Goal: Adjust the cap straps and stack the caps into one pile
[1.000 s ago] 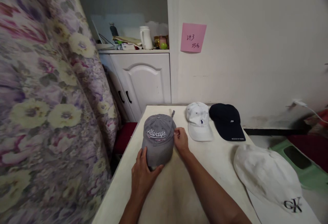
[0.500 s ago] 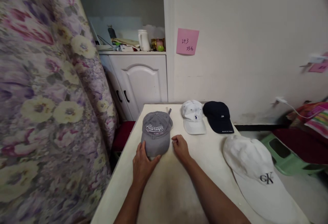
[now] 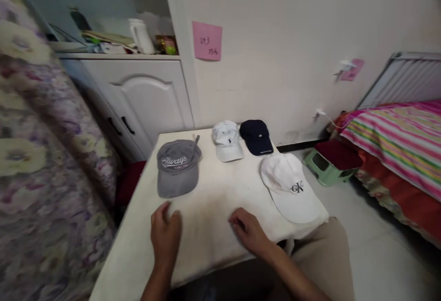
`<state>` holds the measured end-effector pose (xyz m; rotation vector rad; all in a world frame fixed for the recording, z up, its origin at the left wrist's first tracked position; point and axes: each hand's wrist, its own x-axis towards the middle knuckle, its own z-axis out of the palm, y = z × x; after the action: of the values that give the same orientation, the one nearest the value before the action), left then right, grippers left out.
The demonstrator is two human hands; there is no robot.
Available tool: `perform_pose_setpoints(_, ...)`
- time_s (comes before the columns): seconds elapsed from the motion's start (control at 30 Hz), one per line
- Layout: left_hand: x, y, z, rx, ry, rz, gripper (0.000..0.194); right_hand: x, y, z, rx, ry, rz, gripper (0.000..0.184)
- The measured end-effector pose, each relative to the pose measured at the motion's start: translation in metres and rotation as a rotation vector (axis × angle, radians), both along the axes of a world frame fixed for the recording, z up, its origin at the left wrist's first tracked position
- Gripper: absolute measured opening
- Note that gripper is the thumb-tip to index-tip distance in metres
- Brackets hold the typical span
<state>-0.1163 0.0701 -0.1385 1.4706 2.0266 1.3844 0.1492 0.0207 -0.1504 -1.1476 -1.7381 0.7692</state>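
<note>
A grey cap (image 3: 177, 167) with white lettering lies on the cream table (image 3: 210, 200), brim toward me. My left hand (image 3: 165, 234) rests on the tabletop just below that brim, fingers loosely stretched, holding nothing. My right hand (image 3: 250, 232) lies on the table near the front edge, fingers curled down and empty. A small white cap (image 3: 226, 140) and a navy cap (image 3: 257, 136) sit at the far side. A larger white cap (image 3: 291, 186) with a black logo lies at the right edge, its brim hanging past the corner.
A floral curtain (image 3: 37, 163) hangs along the left. White cabinet (image 3: 138, 94) with a jug and clutter stands behind. A pink note (image 3: 206, 40) is stuck on the wall. A green stool (image 3: 322, 167) and a striped bed (image 3: 396, 131) are to the right.
Both hands have let go of the grey cap and drawn back toward me onto the bare tabletop. The view has swung right and pulled back, showing the bed.
</note>
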Motion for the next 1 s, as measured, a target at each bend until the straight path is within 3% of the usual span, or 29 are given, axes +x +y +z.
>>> perform_pose_setpoints(0.1, 0.046, -0.022, 0.0, -0.11, -0.158, -0.154, 0.04, 0.025, -0.013, 0.003, -0.001, 0.003, -0.085, 0.017)
perform_pose_setpoints(0.27, 0.141, -0.029, 0.009, -0.287, -0.634, -0.61, 0.03, 0.054, -0.032, 0.006, -0.053, 0.055, -0.136, 0.01)
perform_pose_setpoints(0.33, 0.174, -0.024, 0.011, -0.414, -0.915, -0.686, 0.033, 0.061, -0.036, 0.006, -0.078, 0.089, -0.143, 0.01)
perform_pose_setpoints(0.47, 0.221, -0.01, 0.013, -0.533, -1.095, -0.721, 0.043, 0.068, -0.038, 0.004, -0.079, 0.159, -0.134, 0.01)
perform_pose_setpoints(0.77, 0.259, 0.024, 0.013, -0.66, -1.373, -0.743, 0.027, 0.069, -0.032, 0.003, -0.142, 0.254, -0.107, 0.008)
perform_pose_setpoints(1.0, 0.275, 0.035, 0.012, -0.673, -1.48, -0.815, 0.022, 0.066, -0.031, 0.002, -0.151, 0.264, -0.102, 0.01)
